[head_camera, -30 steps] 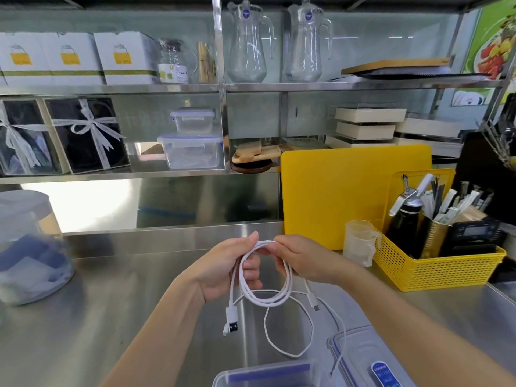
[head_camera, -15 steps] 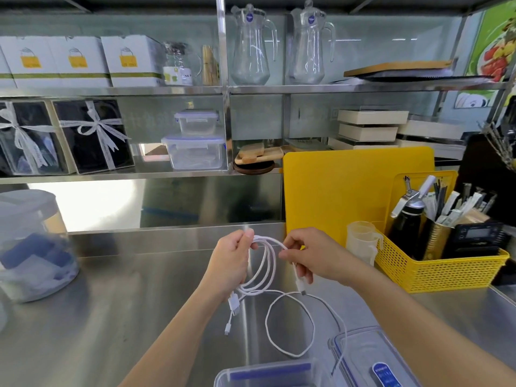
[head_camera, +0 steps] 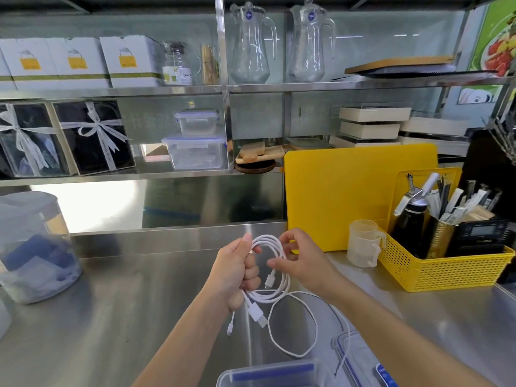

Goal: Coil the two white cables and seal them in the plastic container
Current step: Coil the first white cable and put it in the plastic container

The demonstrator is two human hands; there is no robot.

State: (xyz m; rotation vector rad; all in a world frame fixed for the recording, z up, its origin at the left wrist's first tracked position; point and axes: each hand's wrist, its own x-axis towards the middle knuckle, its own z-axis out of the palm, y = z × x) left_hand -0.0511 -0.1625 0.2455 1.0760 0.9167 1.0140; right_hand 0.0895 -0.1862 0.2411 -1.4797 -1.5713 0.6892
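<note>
White cable (head_camera: 275,296) coil hangs from the clenched left hand (head_camera: 237,270); right hand (head_camera: 300,261) fingers pinch its loops.

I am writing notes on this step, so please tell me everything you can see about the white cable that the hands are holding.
The white cable is thin and smooth, plastic by its look. It is wound into several round loops held upright above the steel counter. The left hand grips the loops on one side; the right hand pinches them on the other. A wide USB plug and a small plug hang below the left hand, and another small plug hangs inside the coil. A further white loop trails down on the counter; which cable it belongs to is unclear.
</note>
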